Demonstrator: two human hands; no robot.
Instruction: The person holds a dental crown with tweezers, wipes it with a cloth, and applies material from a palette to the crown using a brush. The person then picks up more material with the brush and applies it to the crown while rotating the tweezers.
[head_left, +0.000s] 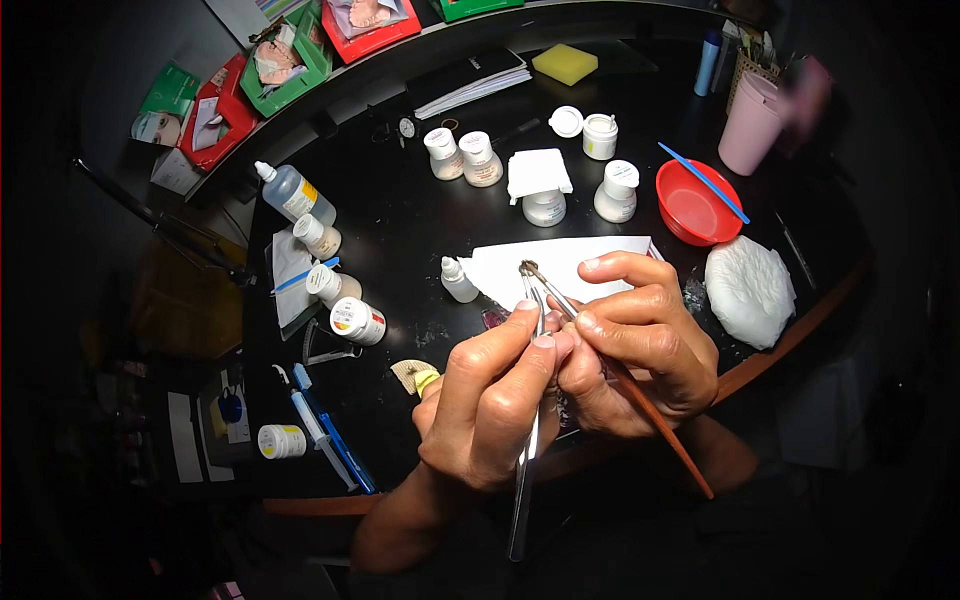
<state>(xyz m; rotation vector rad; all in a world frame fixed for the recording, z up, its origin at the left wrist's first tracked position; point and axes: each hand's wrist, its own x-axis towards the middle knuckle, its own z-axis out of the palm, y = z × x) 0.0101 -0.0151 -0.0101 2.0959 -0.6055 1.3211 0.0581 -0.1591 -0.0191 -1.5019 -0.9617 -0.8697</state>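
Left hand [490, 400] grips metal tweezers [528, 400], right hand [640, 345] beside it grips a brush [640, 400], tips meeting above a white sheet [560, 262] just beyond.

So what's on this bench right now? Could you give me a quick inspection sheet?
Surface: black table, curved wooden edge.
Job's things: left hand holds metal tweezers; right hand holds a brush; both tips meet at a tiny piece.
Clutter: white jars, red bowl, yellow sponge, pink cup, squeeze bottle.
Grips: both hands closed on tools.
Cables: nothing seen.
Surroundings: red and green trays; dark beyond.
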